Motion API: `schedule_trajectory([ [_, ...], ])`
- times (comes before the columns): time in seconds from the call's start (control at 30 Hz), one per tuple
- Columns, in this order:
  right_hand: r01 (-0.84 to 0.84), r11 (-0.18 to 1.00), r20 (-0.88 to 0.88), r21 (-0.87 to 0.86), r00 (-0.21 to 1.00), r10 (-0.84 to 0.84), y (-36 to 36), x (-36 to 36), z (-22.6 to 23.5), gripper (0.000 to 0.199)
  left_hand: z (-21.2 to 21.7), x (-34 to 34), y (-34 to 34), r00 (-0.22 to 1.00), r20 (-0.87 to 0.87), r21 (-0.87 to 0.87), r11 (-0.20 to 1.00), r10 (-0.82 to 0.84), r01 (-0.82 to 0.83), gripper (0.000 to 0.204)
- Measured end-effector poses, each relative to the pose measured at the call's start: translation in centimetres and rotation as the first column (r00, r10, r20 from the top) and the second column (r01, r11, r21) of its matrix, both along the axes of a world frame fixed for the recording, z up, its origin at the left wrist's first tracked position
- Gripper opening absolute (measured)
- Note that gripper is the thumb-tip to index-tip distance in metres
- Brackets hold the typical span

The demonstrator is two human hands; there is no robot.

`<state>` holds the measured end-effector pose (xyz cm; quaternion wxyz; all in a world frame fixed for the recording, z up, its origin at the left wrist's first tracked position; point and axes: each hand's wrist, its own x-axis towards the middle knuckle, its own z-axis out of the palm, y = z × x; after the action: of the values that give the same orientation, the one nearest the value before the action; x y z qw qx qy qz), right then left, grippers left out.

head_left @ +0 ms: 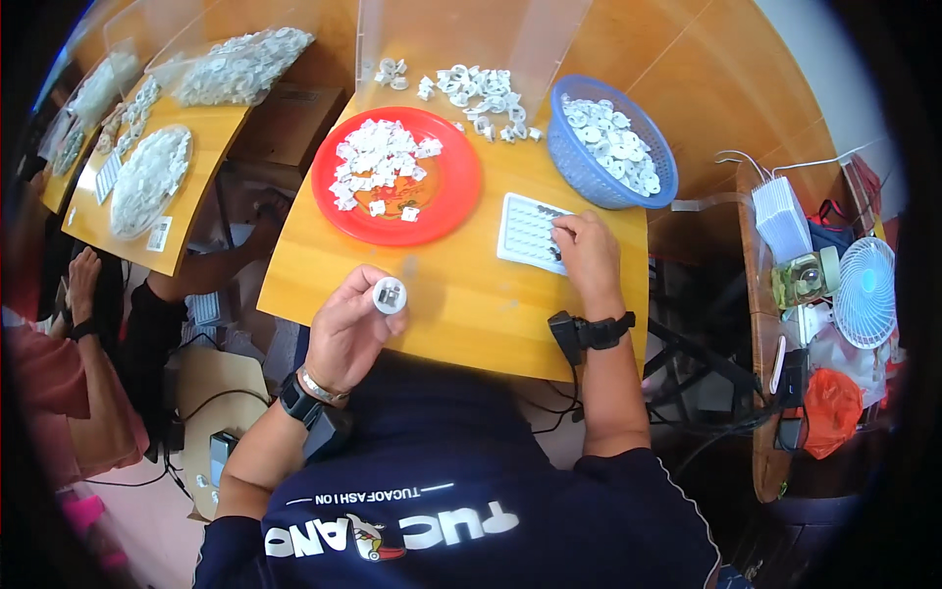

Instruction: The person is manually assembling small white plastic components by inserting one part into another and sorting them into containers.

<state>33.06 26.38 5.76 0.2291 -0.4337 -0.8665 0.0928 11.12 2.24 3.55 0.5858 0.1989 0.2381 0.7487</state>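
Observation:
My left hand (345, 329) holds up a small round white plastic part (390, 295) between thumb and fingers, with dark metallic pieces set in its face. Over the right side of a white tray (520, 234) with rows of small slots, my right hand (592, 257) has its fingertips pinched together. Small dark pieces lie along that side of the tray; whether one is in the pinch is too small to tell. Left of the tray, a red plate (459, 191) carries a heap of small white square parts (385, 147).
A blue basket (643, 187) full of round white parts stands behind the tray. White ring-shaped parts (481, 93) lie loose at the table's back. At left, another person (93, 393) sits by a second table (211, 147). A fan (865, 293) stands on the right side table.

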Motion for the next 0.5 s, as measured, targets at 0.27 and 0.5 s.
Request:
schedule_trajectory([
  [0.27, -0.037, 0.999, -0.035, 0.039, 0.999, 0.039, -0.1, -0.4, 0.2, 0.006, -0.3, -0.1, 0.3, 0.996, 0.084, 0.042, 0.999, -0.003, -0.001, 0.024],
  [0.5, -0.198, 0.900, -0.548, -0.388, 0.835, -0.053, -5.7, -3.9, 2.7, 0.008, -0.5, -0.1, 0.3, 0.995, 0.095, 0.033, 0.999, 0.004, -0.007, 0.022],
])
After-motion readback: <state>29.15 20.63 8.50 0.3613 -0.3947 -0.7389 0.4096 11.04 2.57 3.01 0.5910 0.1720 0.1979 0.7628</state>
